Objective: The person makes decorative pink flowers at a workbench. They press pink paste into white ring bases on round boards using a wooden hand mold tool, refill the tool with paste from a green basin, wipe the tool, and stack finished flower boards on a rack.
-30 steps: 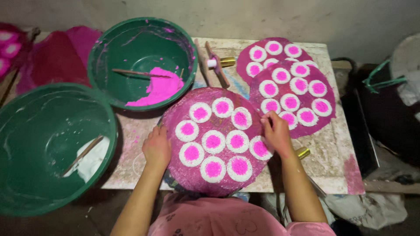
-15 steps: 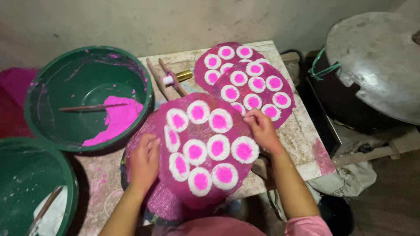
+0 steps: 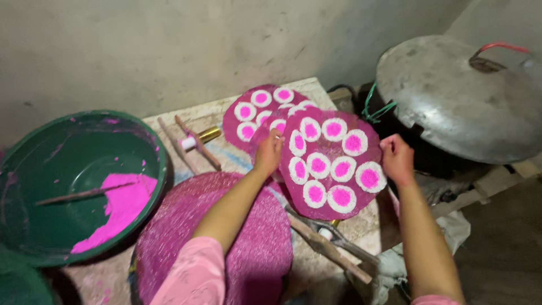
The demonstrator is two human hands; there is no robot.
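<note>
A round magenta disc (image 3: pixel 333 164) dotted with white rings, each with a bright pink centre, is held above the right side of a worn table (image 3: pixel 361 231), tilted toward the camera; it overlaps a stack of similar discs (image 3: pixel 257 110) lying behind it toward the wall; the left hand (image 3: pixel 269 152) grips its left edge, fingers curled onto the rim, and the right hand (image 3: pixel 397 158) grips its right edge, fingers closed on the rim; the disc therefore lies between the two hands, its width spanning from one to the other, both about equally near; below the left forearm, a larger pink woven mat (image 3: pixel 220 231) rests bare on the table; wooden sticks (image 3: pixel 327 245) lie beside it at the near right; a small spool with a brass end (image 3: pixel 197 138) lies near the wall; to the left, a green basin (image 3: pixel 79 181) holds pink paste and a stick; to the right, off the table, a grey metal lid (image 3: pixel 457 96) covers a dark pot.
</note>
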